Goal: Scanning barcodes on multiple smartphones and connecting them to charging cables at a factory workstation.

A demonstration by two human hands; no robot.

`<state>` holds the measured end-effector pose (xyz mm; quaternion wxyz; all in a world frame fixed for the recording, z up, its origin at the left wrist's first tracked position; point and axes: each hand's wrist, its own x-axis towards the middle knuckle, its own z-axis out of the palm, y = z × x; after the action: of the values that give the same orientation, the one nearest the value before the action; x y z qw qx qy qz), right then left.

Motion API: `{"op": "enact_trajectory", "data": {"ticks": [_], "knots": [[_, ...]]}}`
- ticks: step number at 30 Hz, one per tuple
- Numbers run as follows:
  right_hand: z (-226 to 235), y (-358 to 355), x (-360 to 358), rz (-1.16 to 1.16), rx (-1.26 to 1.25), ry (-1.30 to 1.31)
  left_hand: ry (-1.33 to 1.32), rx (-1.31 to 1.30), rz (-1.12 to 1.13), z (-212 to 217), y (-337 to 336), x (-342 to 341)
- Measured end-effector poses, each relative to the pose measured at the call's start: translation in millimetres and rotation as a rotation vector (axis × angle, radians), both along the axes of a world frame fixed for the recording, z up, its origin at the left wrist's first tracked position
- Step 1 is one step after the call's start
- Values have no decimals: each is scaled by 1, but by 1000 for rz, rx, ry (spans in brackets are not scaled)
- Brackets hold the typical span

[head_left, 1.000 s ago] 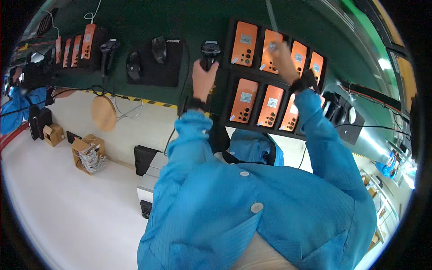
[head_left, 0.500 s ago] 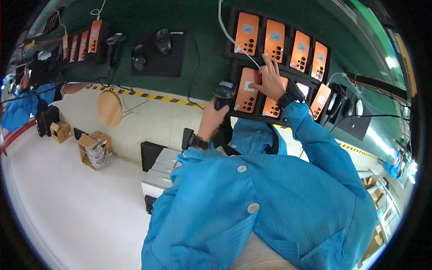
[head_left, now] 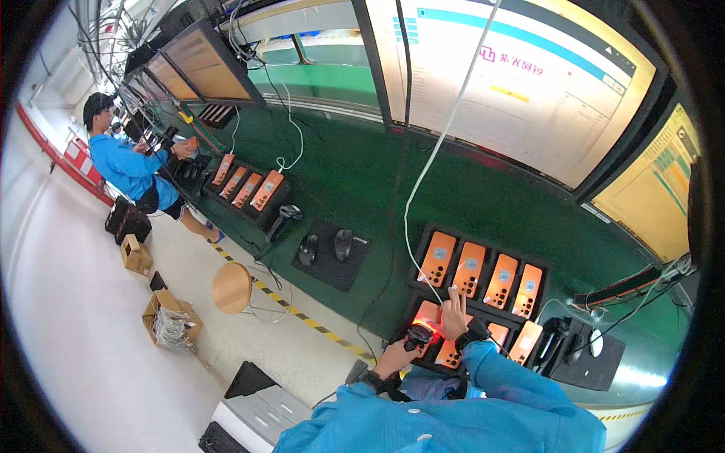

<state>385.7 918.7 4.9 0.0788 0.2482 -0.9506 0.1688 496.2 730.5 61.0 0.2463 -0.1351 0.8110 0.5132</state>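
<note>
My left hand (head_left: 394,359) is wrapped round a black handheld barcode scanner (head_left: 418,336). Its red light falls on an orange phone (head_left: 427,311) lying back up at the left of the near black tray. My right hand (head_left: 454,318) rests beside that phone with fingers stretched forward and thumb toward it. A thin white cable (head_left: 414,234) runs down to the phone's far end near those fingers; whether they touch it I cannot tell. Other orange phones lie rightward, partly hidden by my right hand and sleeve. Behind them, the far black tray (head_left: 423,281) holds several more orange phones.
Large monitors (head_left: 521,83) stand behind the green bench (head_left: 355,174). To the left are two black mice on a mat (head_left: 332,273), another scanner (head_left: 285,220) and more phones. At right lies a white mouse (head_left: 596,343). A person in blue (head_left: 124,166) works at far left.
The view has tilted up, bringing the monitors into sight. My left hand has carried the scanner over the left near phone, where red light shows. My right hand stays by that phone.
</note>
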Motion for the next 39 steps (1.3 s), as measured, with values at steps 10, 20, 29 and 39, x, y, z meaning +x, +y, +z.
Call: {"op": "enact_trajectory", "data": {"ticks": [10, 20, 29, 39], "knots": [[-31, 3, -19, -113, 411, 317, 108, -113, -22, -14, 16, -4], [22, -1, -10, -12, -38, -227, 72, 11, 22, -3, 12, 7], [36, -5, 5, -184, -317, -241, 142, -147, 212, 7, -34, -86], [35, -9, 49, -373, -393, -518, 764, -513, 30, -8, -16, -69]]}}
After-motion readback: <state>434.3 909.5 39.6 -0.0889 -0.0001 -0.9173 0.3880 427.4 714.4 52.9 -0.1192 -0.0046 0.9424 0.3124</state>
